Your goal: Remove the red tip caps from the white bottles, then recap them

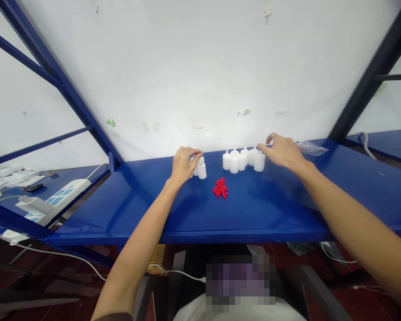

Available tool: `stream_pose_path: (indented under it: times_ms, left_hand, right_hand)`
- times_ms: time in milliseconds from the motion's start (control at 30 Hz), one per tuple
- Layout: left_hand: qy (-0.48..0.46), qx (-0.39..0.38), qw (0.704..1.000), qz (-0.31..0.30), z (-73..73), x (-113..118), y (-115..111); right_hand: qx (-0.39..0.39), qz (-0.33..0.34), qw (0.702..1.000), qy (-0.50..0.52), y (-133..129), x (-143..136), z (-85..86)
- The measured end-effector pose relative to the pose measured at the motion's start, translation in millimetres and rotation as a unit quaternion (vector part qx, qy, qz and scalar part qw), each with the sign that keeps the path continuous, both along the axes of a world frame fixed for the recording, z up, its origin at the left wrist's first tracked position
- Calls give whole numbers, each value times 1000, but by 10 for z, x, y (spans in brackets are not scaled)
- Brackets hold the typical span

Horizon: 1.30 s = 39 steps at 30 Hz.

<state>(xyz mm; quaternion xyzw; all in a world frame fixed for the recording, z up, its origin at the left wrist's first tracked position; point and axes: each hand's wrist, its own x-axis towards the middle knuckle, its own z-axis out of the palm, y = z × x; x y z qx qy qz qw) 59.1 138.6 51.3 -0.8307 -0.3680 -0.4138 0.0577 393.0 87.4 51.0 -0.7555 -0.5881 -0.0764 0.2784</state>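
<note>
Several small white bottles with pointed nozzles [234, 163] stand upright in a group on the blue table [137, 209]. At the right end of that group is my right hand [280, 151], thumb and index finger apart beside the rightmost bottle [259, 162]. My left hand [184, 165] is at a smaller cluster of white bottles [202, 171], with its thumb and fingertips pinched together above them; what lies between the fingertips is too small to name. A pile of small red pieces [220, 188] lies between the two groups, nearer the front.
Behind the table is a white wall [203, 67]. A clear plastic bag [312, 148] lies at the back right. Blue frame posts [63, 84] rise at both sides. White power strips [58, 200] and cables are at the left.
</note>
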Motion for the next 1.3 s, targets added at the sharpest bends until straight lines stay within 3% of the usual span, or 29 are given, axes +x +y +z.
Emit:
stream_pose_path:
  times_ms: [200,433,500,633,733,967,1133,1300]
  left_hand:
    - [43,6,999,-29,-15,17,47]
    - [44,8,999,-11,-69,22,86]
    - [50,28,998,0,-75,15,95]
    - [87,74,993,19,-70,-6,107]
    - [103,84,991,30,-55,-34,125]
    - [113,93,988,56,-42,-98,165]
    - [102,103,987,70,-87,-100,195]
    - [46,133,988,64,-89,-54,130]
  right_hand:
    - [-107,66,991,-50,54,3,-94]
    - [-187,72,977,-66,-74,-155,56]
    - [-209,122,968,-60,-126,-191,107]
    - [-255,294,921,16,-193,-226,137]
    - [-247,365,896,61,-220,-256,116]
    - [-203,426,877,93,-264,-470,64]
    - [-128,441,881,111,-237,-743,-160]
    - [-90,429,876,203,-192,-882,-362]
